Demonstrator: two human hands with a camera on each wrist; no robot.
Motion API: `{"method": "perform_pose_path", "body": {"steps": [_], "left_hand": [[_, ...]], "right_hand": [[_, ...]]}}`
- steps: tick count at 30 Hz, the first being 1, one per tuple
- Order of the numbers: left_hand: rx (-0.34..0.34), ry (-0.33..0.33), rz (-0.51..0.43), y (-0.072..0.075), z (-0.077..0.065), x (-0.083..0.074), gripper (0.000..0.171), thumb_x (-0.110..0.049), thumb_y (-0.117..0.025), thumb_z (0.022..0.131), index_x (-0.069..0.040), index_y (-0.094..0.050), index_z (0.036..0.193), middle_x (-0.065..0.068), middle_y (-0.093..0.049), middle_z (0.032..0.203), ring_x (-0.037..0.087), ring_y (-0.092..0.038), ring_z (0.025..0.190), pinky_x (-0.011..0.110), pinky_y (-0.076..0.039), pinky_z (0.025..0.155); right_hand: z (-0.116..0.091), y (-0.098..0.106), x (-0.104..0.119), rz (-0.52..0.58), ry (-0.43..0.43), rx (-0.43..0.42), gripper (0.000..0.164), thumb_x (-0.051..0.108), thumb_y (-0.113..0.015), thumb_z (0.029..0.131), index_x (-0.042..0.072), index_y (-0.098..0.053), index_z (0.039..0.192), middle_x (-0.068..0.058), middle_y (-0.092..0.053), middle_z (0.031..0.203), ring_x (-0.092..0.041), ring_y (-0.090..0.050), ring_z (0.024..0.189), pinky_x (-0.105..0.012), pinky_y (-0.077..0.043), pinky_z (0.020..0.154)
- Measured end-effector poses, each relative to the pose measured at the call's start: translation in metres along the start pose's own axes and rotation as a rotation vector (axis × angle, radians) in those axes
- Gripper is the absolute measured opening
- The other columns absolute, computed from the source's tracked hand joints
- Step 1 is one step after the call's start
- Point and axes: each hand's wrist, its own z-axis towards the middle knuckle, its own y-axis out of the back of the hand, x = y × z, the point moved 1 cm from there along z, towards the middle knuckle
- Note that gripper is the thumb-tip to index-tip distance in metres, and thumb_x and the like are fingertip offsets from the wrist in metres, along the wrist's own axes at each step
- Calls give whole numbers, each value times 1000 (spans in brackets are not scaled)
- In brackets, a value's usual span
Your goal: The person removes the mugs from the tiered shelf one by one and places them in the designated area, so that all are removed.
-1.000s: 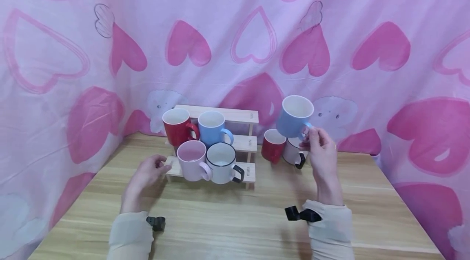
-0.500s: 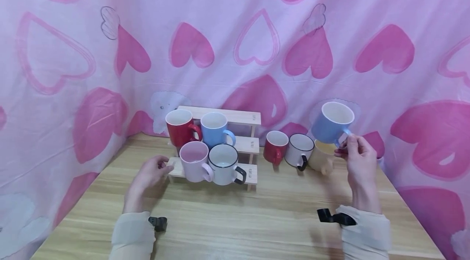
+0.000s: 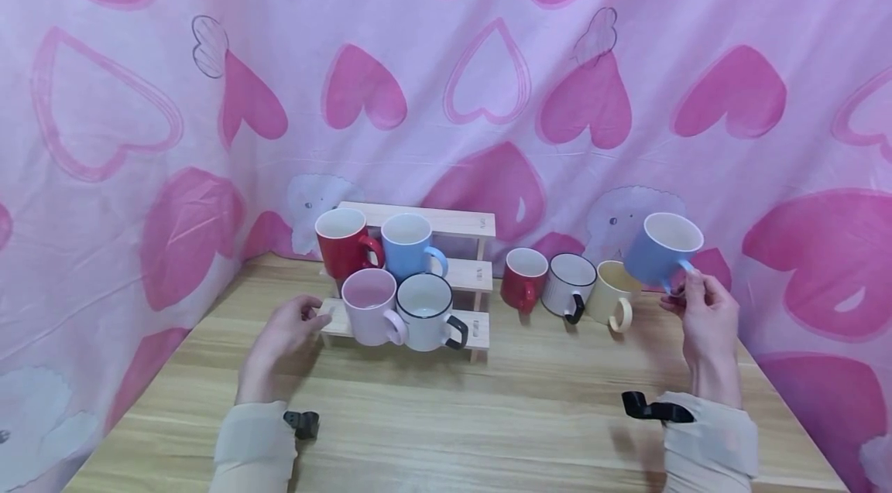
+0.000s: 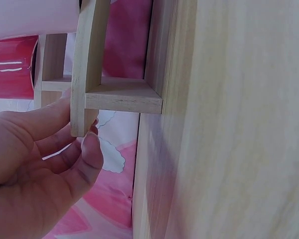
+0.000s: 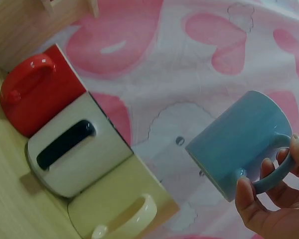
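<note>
My right hand [image 3: 707, 319] grips a blue mug [image 3: 660, 251] by its handle, held up above the table at the right. The left hand [image 3: 289, 326] pinches the left end of the lowest step of a wooden tiered shelf [image 3: 481, 329]; in the left wrist view the thumb and fingers [image 4: 92, 152] lie on either side of the board. On that step stand a pink mug [image 3: 368, 307] and a white mug with black rim [image 3: 423, 315]. Behind them, on the middle step, are a red mug [image 3: 340, 245] and another blue mug [image 3: 406, 247].
Right of the shelf, a red mug [image 3: 524, 280], a white black-handled mug [image 3: 567, 288] and a cream mug [image 3: 611, 299] stand in a row on the wooden table [image 3: 453, 423]. A heart-print curtain [image 3: 467, 90] hangs behind and at both sides.
The right hand has carried the blue mug rightward and lower, past the row, uncovering the cream mug. My left hand stays at the shelf's end.
</note>
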Motion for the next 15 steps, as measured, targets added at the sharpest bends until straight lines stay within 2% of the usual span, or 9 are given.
{"method": "perform_pose_path", "body": {"steps": [7, 15], "left_hand": [[-11, 11, 6, 1, -5, 1, 44, -15, -64, 95, 12, -51, 127, 15, -56, 96, 26, -53, 86, 39, -47, 73], [-10, 17, 4, -1, -2, 0, 44, -16, -64, 95, 10, -51, 127, 16, -57, 99, 28, -54, 90, 42, -47, 79]], "right_hand": [[4, 10, -9, -47, -51, -26, 34, 29, -58, 95, -3, -61, 103, -8, -51, 91, -12, -60, 73, -21, -55, 64], [8, 26, -13, -95, -73, -43, 40, 37, -57, 93, -1, -60, 104, -7, -51, 95, -12, -60, 72, -19, -54, 65]]}}
